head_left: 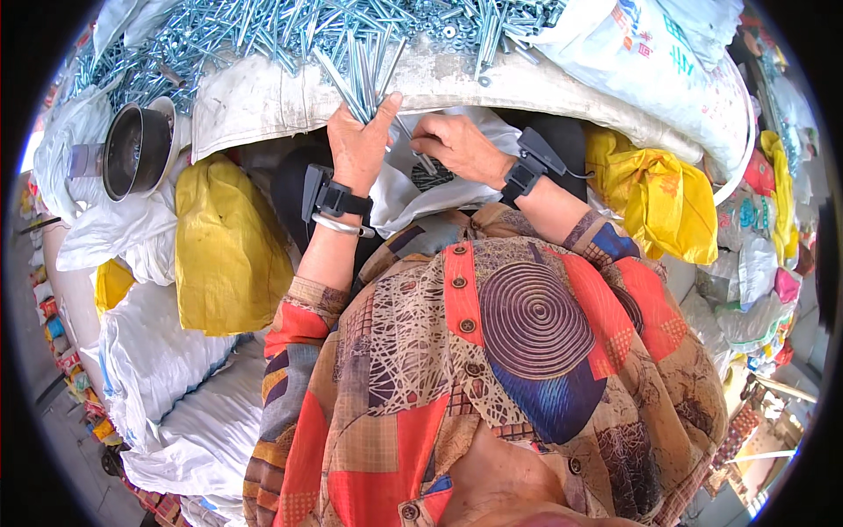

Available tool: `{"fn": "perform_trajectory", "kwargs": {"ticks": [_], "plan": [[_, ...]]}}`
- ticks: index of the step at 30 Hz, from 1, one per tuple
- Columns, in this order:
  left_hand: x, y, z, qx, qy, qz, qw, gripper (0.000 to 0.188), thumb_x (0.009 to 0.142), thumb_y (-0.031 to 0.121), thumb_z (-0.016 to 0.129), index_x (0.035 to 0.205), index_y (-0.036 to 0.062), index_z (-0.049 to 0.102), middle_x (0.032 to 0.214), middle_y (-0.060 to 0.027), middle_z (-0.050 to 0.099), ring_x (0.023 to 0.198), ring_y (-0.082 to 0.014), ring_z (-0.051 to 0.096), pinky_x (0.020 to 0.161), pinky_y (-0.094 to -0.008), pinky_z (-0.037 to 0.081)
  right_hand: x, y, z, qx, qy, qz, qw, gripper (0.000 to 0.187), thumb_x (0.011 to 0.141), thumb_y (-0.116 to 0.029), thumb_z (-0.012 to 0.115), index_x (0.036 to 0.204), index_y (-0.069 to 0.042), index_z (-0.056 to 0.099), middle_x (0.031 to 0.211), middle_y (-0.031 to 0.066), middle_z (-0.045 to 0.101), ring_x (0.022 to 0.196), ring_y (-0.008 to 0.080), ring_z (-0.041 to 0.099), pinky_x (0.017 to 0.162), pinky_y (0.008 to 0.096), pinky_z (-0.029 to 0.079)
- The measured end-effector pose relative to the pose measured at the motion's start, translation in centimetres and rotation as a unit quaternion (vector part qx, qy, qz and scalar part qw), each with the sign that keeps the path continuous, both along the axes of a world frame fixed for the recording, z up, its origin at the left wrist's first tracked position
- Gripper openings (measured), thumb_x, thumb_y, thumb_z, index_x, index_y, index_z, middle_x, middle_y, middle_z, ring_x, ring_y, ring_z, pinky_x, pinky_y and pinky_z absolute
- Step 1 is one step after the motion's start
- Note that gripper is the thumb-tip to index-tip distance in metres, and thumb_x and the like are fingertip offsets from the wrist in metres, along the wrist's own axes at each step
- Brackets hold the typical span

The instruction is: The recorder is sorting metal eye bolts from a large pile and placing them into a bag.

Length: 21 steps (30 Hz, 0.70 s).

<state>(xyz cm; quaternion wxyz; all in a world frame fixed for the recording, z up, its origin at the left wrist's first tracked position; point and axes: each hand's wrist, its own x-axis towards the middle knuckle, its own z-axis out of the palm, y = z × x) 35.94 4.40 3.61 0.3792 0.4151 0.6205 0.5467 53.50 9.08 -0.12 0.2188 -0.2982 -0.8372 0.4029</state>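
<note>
My left hand point(358, 147) is closed around a bundle of long silver metal bolts point(358, 77), which fan out above the fist. Just to its right, my right hand point(464, 147) has its fingers pinched on one bolt point(427, 164) that points down. Below the fingers, an opened white sack point(402, 195) lies at my lap, with more bolts point(434, 177) visible inside it. Beyond both hands, a big heap of loose bolts point(255, 33) covers a pale cloth-covered surface point(263, 98). Small round washers or nuts point(450, 32) are mixed into the heap.
A dark round pot point(137, 151) stands tilted at the left. Yellow sacks hang on the left point(219, 250) and the right point(669, 202). White sacks point(167, 360) lie at the lower left. A printed white sack point(645, 66) rests at the far right of the heap.
</note>
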Motion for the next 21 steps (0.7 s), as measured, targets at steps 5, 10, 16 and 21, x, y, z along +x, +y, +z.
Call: {"fn": "perform_trajectory", "kwargs": {"ticks": [5,10,16,21], "plan": [[-1.1,-1.2,-1.5,-0.048,-0.034,-0.022,0.998,0.033,0.088,0.031,0.075,0.085,0.0007,0.063,0.065,-0.0002,0.059,0.047,-0.0071,0.050,0.043,-0.0247,0.040,4.0,2.9,1.8,0.083,0.061,-0.159,0.982,0.015,0.094,-0.019,0.061,0.098,-0.004,0.062,0.091,0.0154,0.065,0.085,0.0331,0.065,0.076,0.0394,0.052],[-0.4,-1.3,-3.0,-0.091,-0.114,-0.040,0.988,0.034,0.090,0.033,0.073,0.084,0.0023,0.061,0.063,0.0007,0.054,0.046,-0.0073,0.048,0.042,-0.0248,0.039,10.0,9.0,1.3,0.376,-0.133,-0.233,0.887,0.013,0.088,-0.011,0.058,0.098,-0.005,0.064,0.094,0.0140,0.065,0.091,0.0337,0.063,0.080,0.0440,0.050],[-0.4,-1.2,-4.6,-0.115,-0.090,-0.009,0.989,0.032,0.093,0.032,0.068,0.088,0.0007,0.064,0.065,-0.0024,0.056,0.048,-0.0093,0.049,0.044,-0.0244,0.039,9.1,9.2,1.0,0.410,-0.291,-0.236,0.832,0.013,0.078,-0.006,0.059,0.091,-0.005,0.060,0.094,0.0152,0.066,0.090,0.0336,0.064,0.080,0.0455,0.048],[-1.1,-1.6,-5.1,-0.136,-0.084,-0.004,0.987,0.029,0.091,0.028,0.071,0.091,0.0000,0.064,0.069,-0.0033,0.058,0.051,-0.0089,0.051,0.044,-0.0244,0.039,9.3,9.0,1.0,0.376,-0.177,-0.229,0.880,0.023,0.079,-0.003,0.059,0.102,-0.001,0.062,0.095,0.0159,0.066,0.087,0.0334,0.065,0.076,0.0455,0.050]]}}
